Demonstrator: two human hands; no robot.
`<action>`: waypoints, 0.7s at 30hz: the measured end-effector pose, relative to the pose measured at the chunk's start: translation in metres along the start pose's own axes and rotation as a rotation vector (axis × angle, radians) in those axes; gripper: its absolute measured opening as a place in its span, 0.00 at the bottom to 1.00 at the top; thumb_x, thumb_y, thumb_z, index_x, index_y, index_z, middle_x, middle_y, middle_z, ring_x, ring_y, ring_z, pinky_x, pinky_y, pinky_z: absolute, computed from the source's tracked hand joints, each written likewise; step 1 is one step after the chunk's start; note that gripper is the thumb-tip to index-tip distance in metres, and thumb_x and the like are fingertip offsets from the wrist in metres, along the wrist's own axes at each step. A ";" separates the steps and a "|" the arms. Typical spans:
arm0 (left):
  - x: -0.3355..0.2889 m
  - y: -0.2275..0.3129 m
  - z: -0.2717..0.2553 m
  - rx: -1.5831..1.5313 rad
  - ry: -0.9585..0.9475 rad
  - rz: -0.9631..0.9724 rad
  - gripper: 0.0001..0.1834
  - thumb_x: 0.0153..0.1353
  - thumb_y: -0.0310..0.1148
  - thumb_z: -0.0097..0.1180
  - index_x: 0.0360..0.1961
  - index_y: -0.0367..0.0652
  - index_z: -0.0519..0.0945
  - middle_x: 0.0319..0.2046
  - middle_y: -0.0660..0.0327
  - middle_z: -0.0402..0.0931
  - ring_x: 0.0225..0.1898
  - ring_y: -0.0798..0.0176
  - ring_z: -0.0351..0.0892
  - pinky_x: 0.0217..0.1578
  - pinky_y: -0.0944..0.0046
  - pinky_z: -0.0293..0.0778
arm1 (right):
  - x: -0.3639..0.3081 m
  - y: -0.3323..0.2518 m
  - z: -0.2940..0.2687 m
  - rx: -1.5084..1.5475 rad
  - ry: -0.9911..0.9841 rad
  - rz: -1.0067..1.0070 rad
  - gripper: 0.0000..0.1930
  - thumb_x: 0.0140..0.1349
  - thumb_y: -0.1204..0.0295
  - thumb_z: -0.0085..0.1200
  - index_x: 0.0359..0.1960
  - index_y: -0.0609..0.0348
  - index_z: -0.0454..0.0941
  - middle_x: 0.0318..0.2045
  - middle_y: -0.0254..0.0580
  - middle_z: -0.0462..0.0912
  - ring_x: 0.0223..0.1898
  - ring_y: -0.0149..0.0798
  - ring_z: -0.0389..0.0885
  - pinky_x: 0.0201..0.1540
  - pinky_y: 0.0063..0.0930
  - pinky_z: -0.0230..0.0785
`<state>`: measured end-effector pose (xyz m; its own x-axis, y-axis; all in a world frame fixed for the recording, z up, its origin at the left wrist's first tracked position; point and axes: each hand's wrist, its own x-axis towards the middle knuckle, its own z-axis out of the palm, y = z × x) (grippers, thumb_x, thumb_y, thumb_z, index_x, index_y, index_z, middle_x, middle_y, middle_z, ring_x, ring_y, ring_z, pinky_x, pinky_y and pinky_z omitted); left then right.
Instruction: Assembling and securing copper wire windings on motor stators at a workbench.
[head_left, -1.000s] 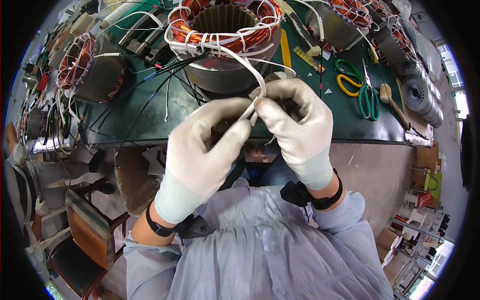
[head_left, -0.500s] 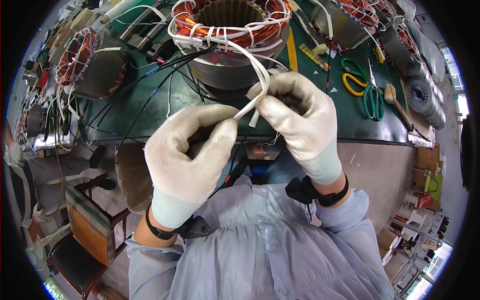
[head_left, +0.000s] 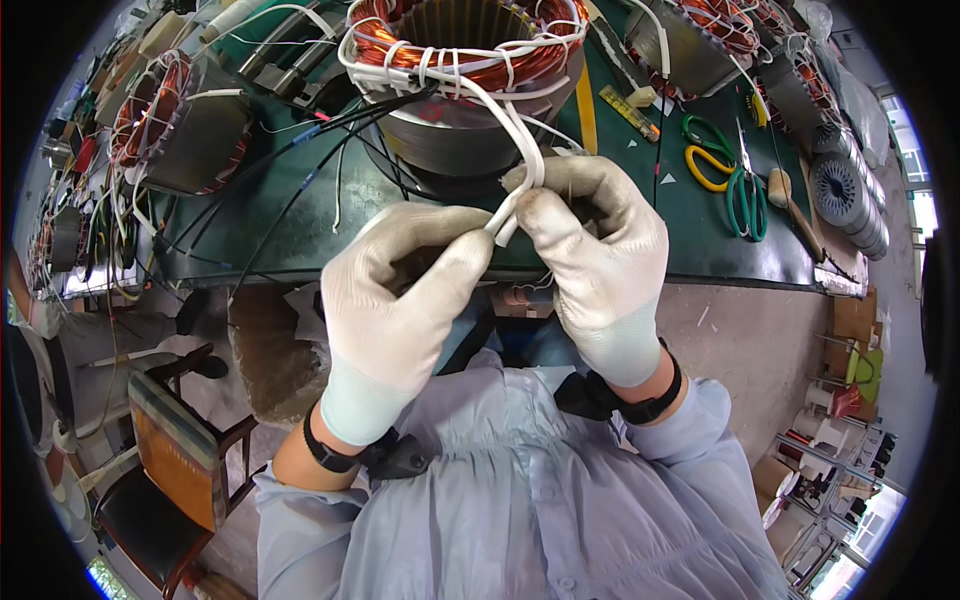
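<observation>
A motor stator (head_left: 450,130) with copper windings (head_left: 480,72) and white ties stands on the green bench in front of me. White sleeved leads (head_left: 522,140) bend down from its winding toward my hands. In a white glove, my left hand (head_left: 400,290) pinches the lower part of the sleeves between thumb and fingertips. Just to the right, my gloved right hand (head_left: 595,250) is closed on the same leads a little higher. The sleeve ends poke out between the two hands. Black leads (head_left: 350,120) run from the stator to the left.
Green-handled scissors (head_left: 745,195) and yellow-and-green-handled scissors (head_left: 705,155) lie to the right, beside a wooden-handled hammer (head_left: 795,210). More wound stators (head_left: 205,130) stand left and right on the green bench (head_left: 640,240). A chair (head_left: 175,450) stands lower left.
My left hand has moved right and closer to my right hand, gripping nearer the sleeve ends. My right hand has shifted slightly down along the leads.
</observation>
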<state>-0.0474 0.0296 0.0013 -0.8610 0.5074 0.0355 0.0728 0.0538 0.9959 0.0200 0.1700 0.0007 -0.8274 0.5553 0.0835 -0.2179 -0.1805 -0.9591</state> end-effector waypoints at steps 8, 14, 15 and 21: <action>0.008 0.002 -0.004 -0.546 -0.234 -0.492 0.17 0.68 0.37 0.62 0.46 0.32 0.82 0.34 0.60 0.84 0.31 0.72 0.81 0.32 0.74 0.74 | 0.005 0.006 -0.005 -0.147 -0.013 -0.112 0.08 0.65 0.74 0.62 0.40 0.67 0.81 0.34 0.37 0.81 0.34 0.26 0.80 0.37 0.20 0.72; -0.002 0.003 -0.002 -0.373 -0.217 -0.471 0.13 0.67 0.36 0.61 0.38 0.35 0.83 0.26 0.67 0.78 0.23 0.80 0.64 0.24 0.77 0.57 | 0.000 -0.013 -0.024 -0.485 -0.177 -0.041 0.13 0.59 0.75 0.64 0.45 0.64 0.81 0.40 0.41 0.79 0.38 0.33 0.80 0.42 0.28 0.73; -0.003 0.006 -0.003 -0.364 -0.180 -0.481 0.12 0.67 0.35 0.60 0.39 0.34 0.83 0.26 0.67 0.79 0.24 0.80 0.64 0.25 0.77 0.57 | 0.000 -0.032 -0.027 -0.493 -0.153 -0.102 0.15 0.59 0.73 0.64 0.48 0.62 0.81 0.40 0.41 0.80 0.40 0.35 0.80 0.45 0.28 0.73; -0.001 0.013 0.001 -0.299 -0.164 -0.393 0.14 0.65 0.34 0.61 0.40 0.31 0.84 0.27 0.65 0.80 0.23 0.80 0.63 0.26 0.76 0.58 | 0.062 -0.067 -0.132 -0.799 0.109 -0.113 0.13 0.66 0.73 0.55 0.49 0.67 0.82 0.41 0.40 0.87 0.42 0.28 0.82 0.47 0.25 0.74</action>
<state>-0.0454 0.0306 0.0139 -0.7026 0.6273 -0.3359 -0.4081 0.0314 0.9124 0.0519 0.3236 0.0343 -0.7585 0.6189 0.2042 0.1722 0.4925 -0.8531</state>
